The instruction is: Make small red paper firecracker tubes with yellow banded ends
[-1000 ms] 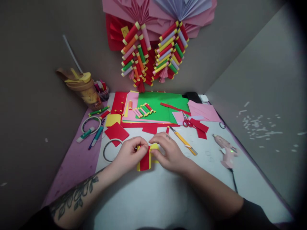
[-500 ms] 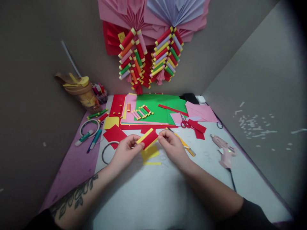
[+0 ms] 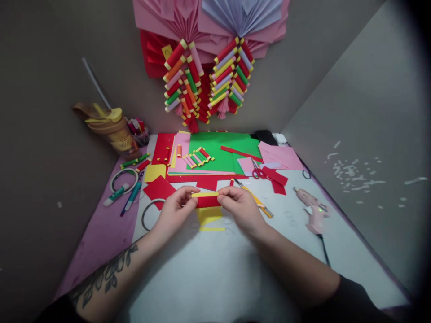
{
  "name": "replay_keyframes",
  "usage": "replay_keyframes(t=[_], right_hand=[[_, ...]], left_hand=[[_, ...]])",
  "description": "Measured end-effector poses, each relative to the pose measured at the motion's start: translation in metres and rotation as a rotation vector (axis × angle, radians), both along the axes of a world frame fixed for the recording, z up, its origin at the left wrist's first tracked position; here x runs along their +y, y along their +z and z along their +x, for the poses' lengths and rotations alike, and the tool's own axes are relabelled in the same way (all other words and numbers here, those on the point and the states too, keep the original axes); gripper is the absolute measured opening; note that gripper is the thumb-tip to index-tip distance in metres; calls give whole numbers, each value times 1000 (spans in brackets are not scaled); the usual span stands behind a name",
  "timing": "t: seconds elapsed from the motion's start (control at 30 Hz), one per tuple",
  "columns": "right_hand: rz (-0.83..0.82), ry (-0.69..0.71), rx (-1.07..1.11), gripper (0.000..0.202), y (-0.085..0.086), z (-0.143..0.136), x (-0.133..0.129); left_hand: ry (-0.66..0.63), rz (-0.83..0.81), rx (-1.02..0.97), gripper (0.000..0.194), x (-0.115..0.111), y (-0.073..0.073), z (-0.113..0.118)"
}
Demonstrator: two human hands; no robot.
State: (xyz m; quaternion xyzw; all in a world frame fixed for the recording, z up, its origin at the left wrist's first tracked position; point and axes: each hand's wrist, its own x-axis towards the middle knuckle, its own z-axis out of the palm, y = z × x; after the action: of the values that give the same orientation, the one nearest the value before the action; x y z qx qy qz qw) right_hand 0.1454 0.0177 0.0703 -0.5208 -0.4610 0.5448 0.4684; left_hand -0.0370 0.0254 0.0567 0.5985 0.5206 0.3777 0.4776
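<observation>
Pink fan [image 3: 186,20] and lavender fan [image 3: 242,20]: tops cut off by upper edge. Red-and-yellow paper [image 3: 208,201]: both ends covered by left hand [image 3: 178,205] and right hand [image 3: 240,205]. Tape ring [image 3: 143,216]: right side behind left hand. Dark sleeves [image 3: 353,298]: cut off below. Pencilled marks [image 3: 290,218] on tabletop [image 3: 195,278]: too faint to read.

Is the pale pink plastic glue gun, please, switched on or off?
Apparently on: the pale pink plastic glue gun shows a small green light glowing on its body. Its heat cannot be told.
</observation>
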Motion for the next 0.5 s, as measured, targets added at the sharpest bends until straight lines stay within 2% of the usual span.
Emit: replay_keyframes(t=[0.17,0.33,0.4,0.5], right_hand=[[30,-23,-68,16,3,-1,-2],[94,-22,-136,17,0,-2,-2],[174,-45,-207,16,-2,-2,-3],[458,-70,-427,13,-6,-2,-6]], left_hand=[[-35,11,48,22,-2,-1,0],[-100,70,133,18,-2,-2,0],[-84,174,197,18,-2,0,-1],[9,423,302,18,-7,6,0]])
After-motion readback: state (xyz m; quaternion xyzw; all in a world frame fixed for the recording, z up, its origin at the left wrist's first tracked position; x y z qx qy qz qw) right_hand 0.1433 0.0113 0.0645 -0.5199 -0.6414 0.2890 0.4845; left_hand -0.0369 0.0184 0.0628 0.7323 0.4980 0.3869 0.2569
